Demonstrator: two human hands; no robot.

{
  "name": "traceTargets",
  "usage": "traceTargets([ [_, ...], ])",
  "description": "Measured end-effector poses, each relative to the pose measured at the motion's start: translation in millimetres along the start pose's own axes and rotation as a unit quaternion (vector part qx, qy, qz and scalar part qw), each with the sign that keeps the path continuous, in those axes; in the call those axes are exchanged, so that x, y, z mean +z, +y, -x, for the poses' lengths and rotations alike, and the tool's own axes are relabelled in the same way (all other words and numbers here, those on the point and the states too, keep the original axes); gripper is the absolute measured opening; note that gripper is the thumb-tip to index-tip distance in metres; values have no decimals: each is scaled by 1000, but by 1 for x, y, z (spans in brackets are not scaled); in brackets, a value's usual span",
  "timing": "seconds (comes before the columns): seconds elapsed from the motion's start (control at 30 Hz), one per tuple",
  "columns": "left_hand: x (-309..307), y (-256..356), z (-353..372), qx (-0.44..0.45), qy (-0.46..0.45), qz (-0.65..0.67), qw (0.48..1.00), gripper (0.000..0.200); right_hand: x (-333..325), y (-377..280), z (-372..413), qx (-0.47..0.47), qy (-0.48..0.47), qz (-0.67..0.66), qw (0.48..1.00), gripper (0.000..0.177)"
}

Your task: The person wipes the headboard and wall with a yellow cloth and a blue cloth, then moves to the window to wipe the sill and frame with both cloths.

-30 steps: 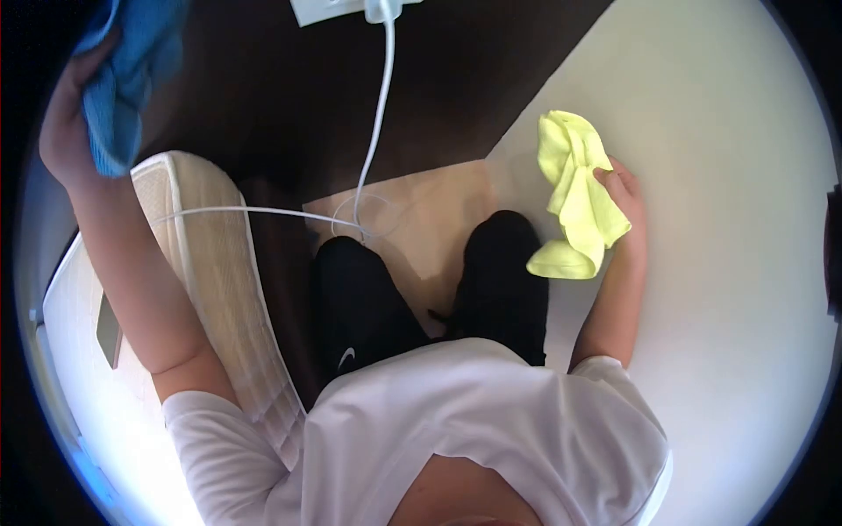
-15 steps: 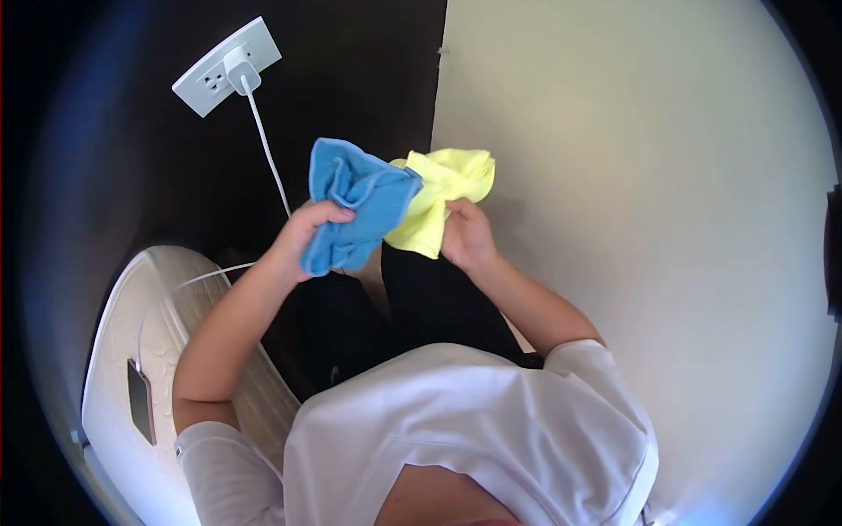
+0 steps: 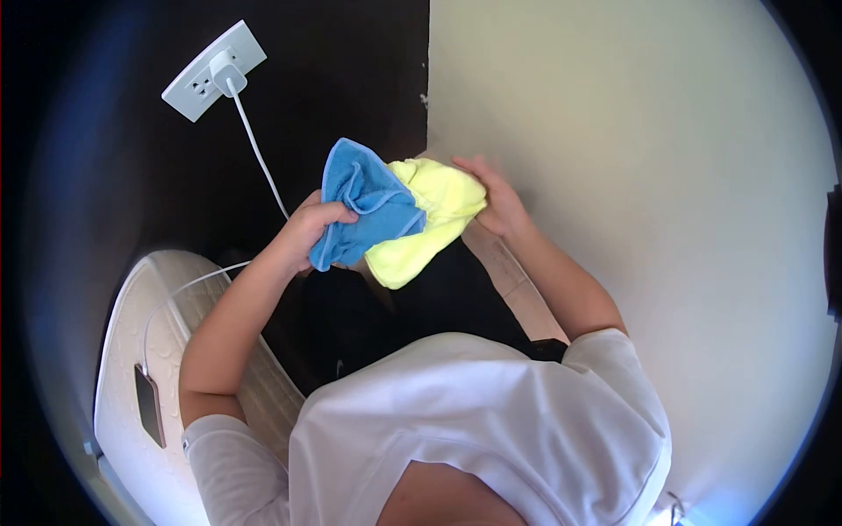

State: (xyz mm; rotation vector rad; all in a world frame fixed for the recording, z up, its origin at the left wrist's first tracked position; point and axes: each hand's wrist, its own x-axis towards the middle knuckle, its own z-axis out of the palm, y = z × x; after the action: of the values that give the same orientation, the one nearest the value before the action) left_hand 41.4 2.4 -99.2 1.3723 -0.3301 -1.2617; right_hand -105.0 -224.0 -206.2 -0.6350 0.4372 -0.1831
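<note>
My left hand (image 3: 317,226) grips a blue cleaning cloth (image 3: 373,210) by its left side, thumb lying on top and the other fingers hidden underneath. The cloth is bunched, with its lighter blue hem showing. A yellow cloth (image 3: 443,197) sits against the blue one's right side, partly behind it, its lower corner hanging down. At the yellow cloth's right edge is my right hand (image 3: 502,200), open with its fingers stretched out; it touches or nearly touches the fabric. How the two cloths meet behind the blue one is hidden.
A white charger (image 3: 228,74) is plugged into the wall outlet (image 3: 186,98) on the dark wall. Its white cable (image 3: 259,158) runs down behind my left arm to a phone (image 3: 150,408) on the pale mattress (image 3: 132,324). A light wall (image 3: 649,175) stands close on the right.
My right hand has loosened its grip on the yellow cloth and moved to the right, fingers straightening. The yellow cloth hangs lower and looks fuller. My left hand still holds the blue cloth.
</note>
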Motion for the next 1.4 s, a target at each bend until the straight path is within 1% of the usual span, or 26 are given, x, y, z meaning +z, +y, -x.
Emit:
traceTargets([
  [0.03, -1, -3, 0, 7, 23, -7, 1000, 42, 0, -3, -2, -4, -24, 76, 997, 29],
  [0.13, 3, 7, 10, 7, 40, -36, 999, 41, -57, 10, -11, -49, 9, 66, 997, 18],
  [0.23, -4, 23, 18, 11, 63, -53, 997, 40, -128, 21, 24, 10, 115, 99, 988, 10],
  [0.3, -16, 26, 20, 53, 94, -64, 992, 42, -190, 38, 79, 100, 195, 285, 933, 13],
  [0.33, -12, 33, 26, 66, 122, -83, 987, 44, -234, 56, 115, 138, 196, 477, 845, 19],
  [0.37, -12, 30, 29, 84, 144, -96, 981, 46, -280, 82, 166, 137, 165, 636, 741, 23],
  [0.4, -11, 33, 31, 97, 161, -89, 978, 49, -346, 115, 219, 178, 108, 771, 601, 26],
  [0.43, -19, 35, 33, 93, 158, -81, 980, 46, -360, 117, 270, 465, 155, 664, 565, 45],
  [0.53, -16, 41, 32, 120, 158, -55, 979, 43, -362, 122, 372, 638, 55, 617, 458, 72],
  [0.57, -13, 41, 33, 128, 160, -46, 978, 43, -357, 123, 395, 688, 16, 595, 415, 81],
  [0.6, -17, 47, 29, 119, 166, -40, 978, 43, -342, 96, 396, 739, -26, 571, 356, 90],
  [0.67, -18, 48, 28, 117, 168, -46, 978, 43, -324, 80, 361, 667, -14, 637, 387, 76],
  [0.73, -22, 47, 28, 112, 157, -50, 980, 45, -290, 55, 289, 610, 4, 665, 430, 57],
  [0.77, -18, 46, 28, 117, 155, -50, 980, 46, -255, 35, 253, 497, 20, 700, 512, 54],
  [0.8, -15, 44, 29, 121, 152, -51, 980, 46, -204, 15, 218, 300, 53, 751, 586, 58],
  [0.83, -13, 43, 29, 124, 151, -56, 979, 47, -135, -12, 177, 262, 96, 752, 597, 64],
  [0.87, -9, 42, 30, 123, 148, -59, 980, 47, -109, -19, 150, 56, 90, 738, 666, 62],
  [0.9, -6, 41, 30, 121, 144, -62, 980, 47, -77, -24, 121, -122, 76, 662, 735, 66],
  [0.93, -2, 41, 30, 119, 141, -63, 981, 48, -35, -32, 102, -180, 72, 560, 805, 71],
  [1.0, 6, 39, 30, 117, 135, -52, 983, 48, 5, -30, 69, -289, 8, 429, 856, 71],
  [1.1, 10, 39, 30, 108, 117, -20, 987, 48, 29, -8, 45, -258, -76, 248, 931, 58],
  [1.2, 5, 33, 24, 92, 82, -12, 992, 46, 11, 1, 59, -306, 44, 488, 817, 39],
  [1.23, 8, 31, 21, 85, 88, -33, 992, 41, 9, 2, 67, -399, 59, 527, 748, 27],
  [1.33, 11, 21, 12, 28, 49, -27, 998, 39, -21, 7, 79, -375, 55, 562, 735, 27],
  [1.37, 14, 16, 10, 24, 53, -11, 998, 38, -31, 6, 80, -385, 50, 589, 709, 24],
  [1.4, 16, 14, 9, 23, 56, -3, 998, 37, -47, 9, 83, -350, 97, 595, 717, 22],
])
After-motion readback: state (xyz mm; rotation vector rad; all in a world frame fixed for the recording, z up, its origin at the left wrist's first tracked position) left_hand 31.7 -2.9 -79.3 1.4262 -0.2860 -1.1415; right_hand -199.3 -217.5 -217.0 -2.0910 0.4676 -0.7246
